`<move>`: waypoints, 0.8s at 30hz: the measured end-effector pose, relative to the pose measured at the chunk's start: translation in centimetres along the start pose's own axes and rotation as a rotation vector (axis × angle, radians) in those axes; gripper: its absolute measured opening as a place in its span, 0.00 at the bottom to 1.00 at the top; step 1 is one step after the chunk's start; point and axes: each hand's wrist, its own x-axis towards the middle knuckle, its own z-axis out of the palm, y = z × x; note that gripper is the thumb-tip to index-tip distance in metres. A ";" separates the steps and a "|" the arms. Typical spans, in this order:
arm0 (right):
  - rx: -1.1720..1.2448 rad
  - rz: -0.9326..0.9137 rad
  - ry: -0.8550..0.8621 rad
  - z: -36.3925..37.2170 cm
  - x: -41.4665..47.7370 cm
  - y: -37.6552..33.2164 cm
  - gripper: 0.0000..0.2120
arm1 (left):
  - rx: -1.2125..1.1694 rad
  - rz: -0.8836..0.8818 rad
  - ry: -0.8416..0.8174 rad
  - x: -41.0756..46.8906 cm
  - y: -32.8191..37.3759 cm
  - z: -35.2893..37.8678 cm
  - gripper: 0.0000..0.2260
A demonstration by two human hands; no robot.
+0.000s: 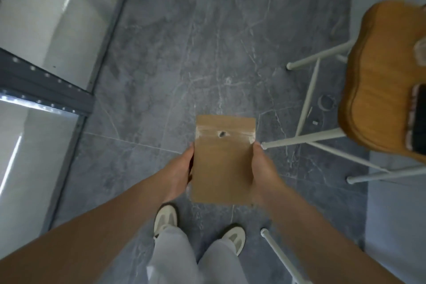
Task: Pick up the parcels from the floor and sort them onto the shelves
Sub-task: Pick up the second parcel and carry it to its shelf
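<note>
A flat brown paper parcel (222, 161) with a small hole near its taped top is held above the grey floor, in the middle of the view. My left hand (178, 174) grips its left edge and my right hand (265, 172) grips its right edge. Both arms reach forward from the bottom corners. A grey metal shelf unit (43, 90) with white boards stands at the left, apart from the parcel.
A wooden stool (378, 80) with white legs (306, 138) stands at the right, and a dark phone lies on its seat. Another white leg (281, 256) crosses the lower right. My two shoes (164, 218) stand on the grey marble floor (207, 41) below the parcel.
</note>
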 end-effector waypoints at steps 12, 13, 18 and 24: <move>0.065 -0.200 -0.197 -0.6 -22.0 -3.9 0.27 | 0.063 0.283 0.027 -23.5 6.4 -3.6 0.24; 0.047 -0.231 -0.240 -0.8 -23.7 -4.0 0.25 | 0.065 0.284 0.009 -25.1 6.4 -4.1 0.27; -0.134 -0.388 -0.316 -2.6 -33.1 -5.5 0.25 | 0.027 0.341 -0.027 -33.7 6.5 -4.1 0.31; -0.260 -0.703 -0.415 -4.9 -42.7 -6.6 0.18 | -0.110 0.517 0.061 -43.5 6.6 -3.2 0.31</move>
